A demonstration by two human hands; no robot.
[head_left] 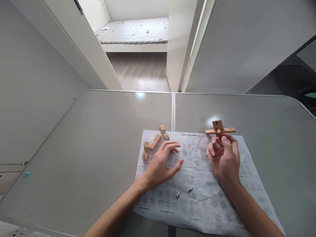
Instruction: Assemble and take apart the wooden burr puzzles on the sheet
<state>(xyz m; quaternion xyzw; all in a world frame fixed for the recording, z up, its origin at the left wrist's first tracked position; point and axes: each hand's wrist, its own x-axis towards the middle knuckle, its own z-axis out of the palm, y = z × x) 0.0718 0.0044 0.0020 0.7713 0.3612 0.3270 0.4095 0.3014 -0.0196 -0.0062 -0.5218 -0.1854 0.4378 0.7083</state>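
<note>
On the right, my right hand (225, 158) pinches a partly joined wooden interlocking puzzle (218, 125), made of crossed pieces with dark marks on them. It is held up above the far edge of a printed instruction sheet (199, 200). My left hand (164, 161) rests over the left part of the sheet, fingers apart and curved, with nothing in it. Just beyond its knuckles lie loose notched wooden pieces: one slanted piece (155, 141), one piece (145, 150) at the sheet's left edge, and another piece (164, 132) near the sheet's top edge.
The grey folding table (98, 148) has a seam (173, 112) down its middle. The sheet is creased, with small tears (178, 196). Past the far table edge, a doorway with a white door (181, 42) opens toward a bed (133, 31). A wall stands at the left.
</note>
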